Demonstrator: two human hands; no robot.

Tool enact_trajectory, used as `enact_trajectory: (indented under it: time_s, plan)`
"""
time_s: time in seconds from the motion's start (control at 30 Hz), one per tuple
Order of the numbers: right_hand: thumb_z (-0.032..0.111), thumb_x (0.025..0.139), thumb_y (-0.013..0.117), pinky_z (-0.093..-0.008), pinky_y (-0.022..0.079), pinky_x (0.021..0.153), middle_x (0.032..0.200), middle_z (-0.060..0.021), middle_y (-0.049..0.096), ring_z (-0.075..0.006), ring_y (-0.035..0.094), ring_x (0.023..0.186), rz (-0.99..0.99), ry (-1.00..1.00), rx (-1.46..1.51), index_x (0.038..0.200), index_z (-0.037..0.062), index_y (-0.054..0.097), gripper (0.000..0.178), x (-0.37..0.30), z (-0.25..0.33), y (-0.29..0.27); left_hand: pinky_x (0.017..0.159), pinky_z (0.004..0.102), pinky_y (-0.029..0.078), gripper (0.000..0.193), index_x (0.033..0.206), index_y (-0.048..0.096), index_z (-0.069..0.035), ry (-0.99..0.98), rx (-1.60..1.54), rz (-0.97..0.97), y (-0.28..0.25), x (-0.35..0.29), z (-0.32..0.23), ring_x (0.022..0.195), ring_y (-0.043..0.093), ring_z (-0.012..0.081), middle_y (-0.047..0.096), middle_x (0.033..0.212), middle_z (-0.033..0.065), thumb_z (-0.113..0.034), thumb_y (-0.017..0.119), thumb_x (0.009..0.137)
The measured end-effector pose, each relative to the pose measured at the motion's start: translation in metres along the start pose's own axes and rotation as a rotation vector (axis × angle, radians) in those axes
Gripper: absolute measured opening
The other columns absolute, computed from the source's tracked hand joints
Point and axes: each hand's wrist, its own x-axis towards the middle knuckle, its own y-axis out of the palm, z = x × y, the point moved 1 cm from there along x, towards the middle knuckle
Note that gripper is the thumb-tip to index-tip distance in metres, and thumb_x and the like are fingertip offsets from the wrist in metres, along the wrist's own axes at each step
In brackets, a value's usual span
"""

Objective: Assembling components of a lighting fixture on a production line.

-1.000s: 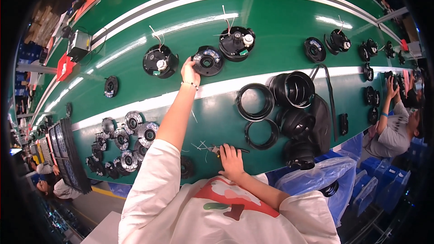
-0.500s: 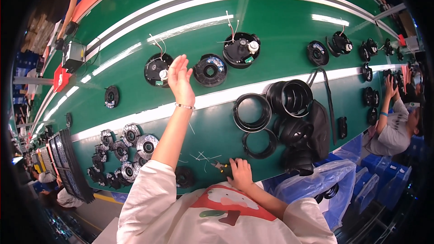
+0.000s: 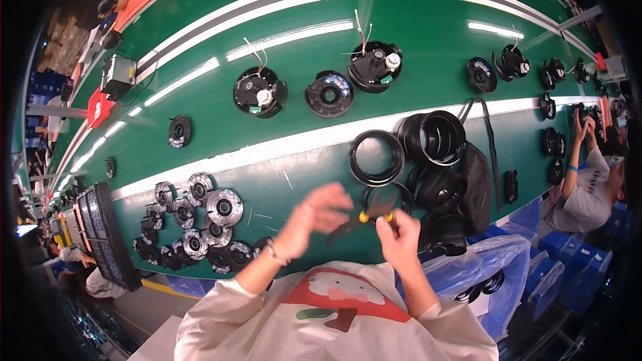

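Observation:
My right hand (image 3: 401, 236) is closed near the table's front edge, gripping a pair of yellow-and-black cutters (image 3: 390, 216) that are smeared by motion. To its left, my left hand (image 3: 317, 212) hovers over the table with a bracelet at the wrist; its fingers are too blurred to read. A dark blurred strip (image 3: 341, 230) shows just below those fingers. Behind the cutters lies a black ring (image 3: 405, 195), with a larger black ring (image 3: 352, 158) beyond it. Thin white strips (image 3: 287, 180) are scattered on the table left of my hands.
Round black housings with wires (image 3: 257, 91) stand on the green belt (image 3: 281, 53), beside flat round black parts (image 3: 329, 93). Silver-and-black discs (image 3: 224, 207) cluster at left. Black cylinders (image 3: 438, 190) and a black bag (image 3: 475, 180) sit at right. A co-worker (image 3: 582, 187) works far right.
My left hand has come back from the belt toward my body. My right hand has picked the cutters off the table and raised them. Belt parts appear shifted slightly right.

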Motion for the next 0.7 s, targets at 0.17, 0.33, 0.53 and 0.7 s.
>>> enact_trajectory:
  time_s: [0.17,0.33,0.53,0.7]
  plan:
    - [0.038,0.074,0.062,-0.0239,0.039,0.070,0.089,-0.0046,0.046,-0.0116,0.047,0.077,0.225,-0.089,0.499,0.128,0.0030,0.025,0.074,0.011,-0.001,0.040,0.043,0.0335,0.045,0.028,0.105,0.047,0.002,0.231,0.560,-0.128,0.050,-0.020,-0.007,0.046,0.056,0.0246,0.054,0.053,0.0113,-0.017,0.043,0.084]
    - [0.027,0.081,0.053,-0.0343,0.039,0.084,0.099,-0.0113,0.048,-0.0207,0.051,0.090,0.275,0.315,0.992,0.135,0.0061,0.014,0.070,0.020,0.019,0.038,0.049,0.0445,0.045,0.026,0.089,0.046,0.004,0.340,1.136,0.017,0.060,0.007,-0.020,0.050,0.054,0.0372,0.054,0.055,0.0191,-0.019,0.052,0.077]
    - [0.013,0.074,0.062,-0.0310,0.045,0.070,0.086,-0.0062,0.053,-0.0177,0.053,0.076,0.060,-0.144,0.111,0.120,0.0062,0.046,0.050,0.119,0.039,-0.048,0.049,0.0344,0.045,0.032,0.080,0.056,-0.002,0.294,1.188,0.202,0.028,0.077,-0.103,0.052,0.058,0.0282,0.057,0.054,0.0114,-0.032,0.061,0.074]
    - [0.011,0.057,0.067,-0.0360,0.037,0.081,0.084,-0.0089,0.049,-0.0235,0.047,0.089,-0.217,-0.662,-1.300,0.112,0.0103,0.054,0.057,0.232,0.114,-0.097,0.064,0.0401,0.048,0.020,0.085,0.056,-0.004,0.543,1.335,-0.328,-0.007,0.241,-0.117,0.075,0.059,0.0307,0.061,0.079,0.0138,-0.019,0.061,0.073]
